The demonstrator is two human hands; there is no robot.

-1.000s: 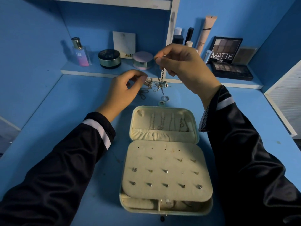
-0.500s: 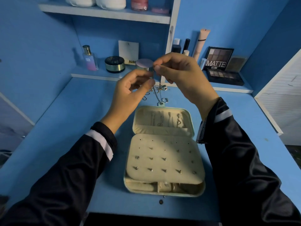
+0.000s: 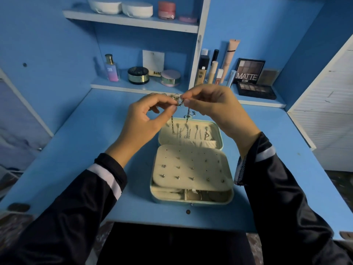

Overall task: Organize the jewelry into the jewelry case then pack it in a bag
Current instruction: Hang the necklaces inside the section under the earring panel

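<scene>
Both hands are up at the far end of the jewelry case (image 3: pixel 191 202): the left hand (image 3: pixel 147 121) and the right hand (image 3: pixel 215 109) each pinch the top of a thin chain (image 3: pixel 188 113), fingertips nearly meeting, its two strands hanging straight down. Right below them lies the case's open lid (image 3: pixel 219 131) (the case sits lengthwise on the counter (image 3: pixel 95 131)). So the next move looks like a short drop straight down, neither hand clearly nearer.
</scene>
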